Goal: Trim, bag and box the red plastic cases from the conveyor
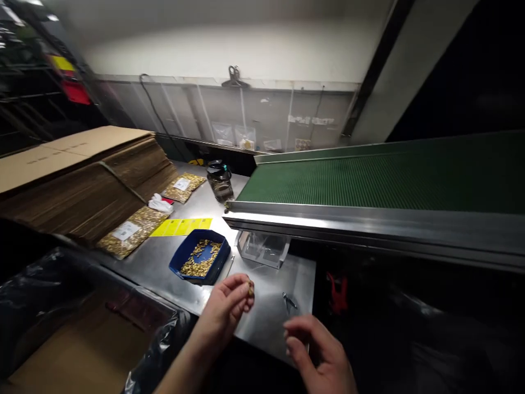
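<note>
Pinching small brass part – left hand near table edge; right hand loosely curled, empty – off edge.

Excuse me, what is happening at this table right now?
A person stands at a metal table beside a green conveyor belt. The left hand pinches a small brass-coloured part between its fingertips. The right hand hovers empty near a small metal tool lying on the table. A blue tray holding more such parts sits just beyond the left hand, with sealed bags of parts farther left.
</note>
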`<action>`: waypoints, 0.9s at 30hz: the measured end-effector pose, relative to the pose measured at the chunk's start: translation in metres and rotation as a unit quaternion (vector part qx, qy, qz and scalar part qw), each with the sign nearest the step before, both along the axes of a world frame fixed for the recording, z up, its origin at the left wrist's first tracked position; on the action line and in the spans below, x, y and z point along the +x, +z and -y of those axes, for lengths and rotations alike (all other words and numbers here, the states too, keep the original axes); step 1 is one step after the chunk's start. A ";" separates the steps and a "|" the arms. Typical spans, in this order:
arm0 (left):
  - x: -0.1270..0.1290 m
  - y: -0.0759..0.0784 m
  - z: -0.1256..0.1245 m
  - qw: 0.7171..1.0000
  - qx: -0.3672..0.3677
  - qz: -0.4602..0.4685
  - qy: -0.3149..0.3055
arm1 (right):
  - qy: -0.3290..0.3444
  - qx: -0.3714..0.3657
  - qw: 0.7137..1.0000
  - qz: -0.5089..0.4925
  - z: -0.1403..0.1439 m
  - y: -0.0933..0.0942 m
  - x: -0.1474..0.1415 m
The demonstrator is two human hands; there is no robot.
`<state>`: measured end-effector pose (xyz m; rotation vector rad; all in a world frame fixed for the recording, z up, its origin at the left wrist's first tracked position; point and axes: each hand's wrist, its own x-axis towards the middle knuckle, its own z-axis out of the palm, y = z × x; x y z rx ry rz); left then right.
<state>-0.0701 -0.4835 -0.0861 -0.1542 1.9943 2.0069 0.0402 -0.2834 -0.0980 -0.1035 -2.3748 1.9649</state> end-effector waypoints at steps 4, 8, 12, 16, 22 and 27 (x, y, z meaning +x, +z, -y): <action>0.051 0.007 -0.045 0.959 0.251 0.126 0.042 | 0.028 0.029 0.991 -0.128 0.010 0.043 -0.026; 0.060 0.003 -0.060 0.946 0.271 0.162 0.068 | -0.007 0.074 0.988 -0.132 0.006 0.049 -0.020; 0.061 -0.009 -0.064 0.959 0.227 0.163 0.054 | -0.042 0.134 0.978 -0.157 -0.005 0.042 -0.007; 0.066 -0.011 -0.071 0.957 0.246 0.156 0.014 | -0.062 0.111 0.982 -0.136 -0.014 0.039 0.000; 0.068 -0.004 -0.081 0.966 0.220 0.129 -0.046 | -0.106 0.096 0.989 -0.049 -0.023 0.034 0.004; 0.070 -0.011 -0.082 0.988 0.118 0.063 -0.076 | -0.079 0.054 0.995 -0.012 -0.028 0.033 0.004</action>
